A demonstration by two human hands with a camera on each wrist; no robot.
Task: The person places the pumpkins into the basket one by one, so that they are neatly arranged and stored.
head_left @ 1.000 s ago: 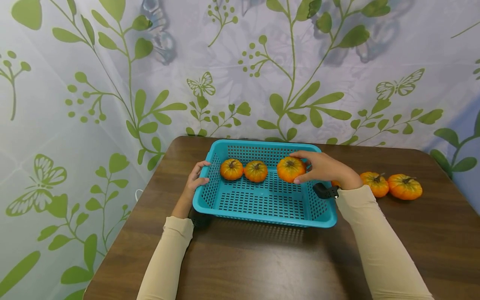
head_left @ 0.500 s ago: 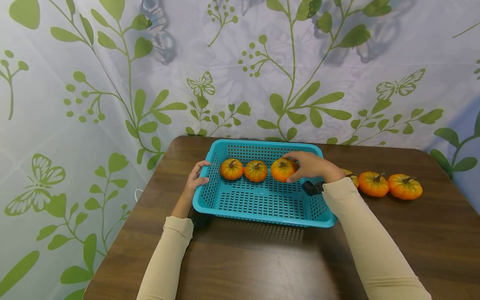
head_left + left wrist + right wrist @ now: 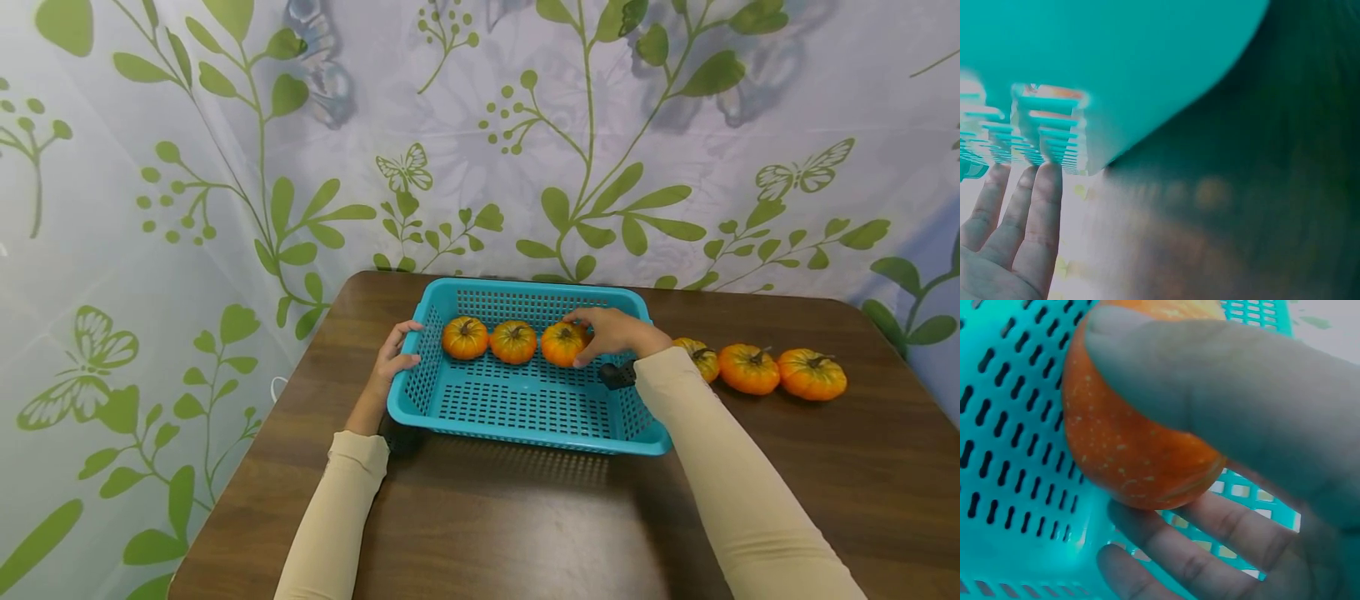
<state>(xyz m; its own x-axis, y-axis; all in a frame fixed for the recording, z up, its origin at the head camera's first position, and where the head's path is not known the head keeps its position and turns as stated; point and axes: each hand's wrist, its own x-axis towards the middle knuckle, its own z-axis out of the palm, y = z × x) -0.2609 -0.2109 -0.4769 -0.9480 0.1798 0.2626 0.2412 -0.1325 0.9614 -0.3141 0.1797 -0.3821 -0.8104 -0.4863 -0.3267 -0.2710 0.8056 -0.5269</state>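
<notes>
A turquoise plastic basket (image 3: 525,433) with slotted walls stands on the table. My left hand (image 3: 392,354) grips its left rim, thumb on the rim; in the left wrist view the fingers (image 3: 1046,206) lie against the slotted outer wall. Inside, two small orange pumpkins, a left one (image 3: 465,338) and a middle one (image 3: 513,342), sit side by side along the back. To their right, my right hand (image 3: 615,332) holds a third pumpkin (image 3: 561,345) between thumb and fingers, low over the basket floor. The right wrist view shows this pumpkin (image 3: 1135,450) with the thumb across it.
Three more pumpkins, a near one (image 3: 697,357), a middle one (image 3: 750,369) and a far one (image 3: 812,374), sit in a row right of the basket. The brown table (image 3: 480,525) meets a leaf-patterned cloth backdrop (image 3: 465,167) behind.
My right hand has moved left and down with the third pumpkin, toward the two in the basket. The left hand stays on the rim.
</notes>
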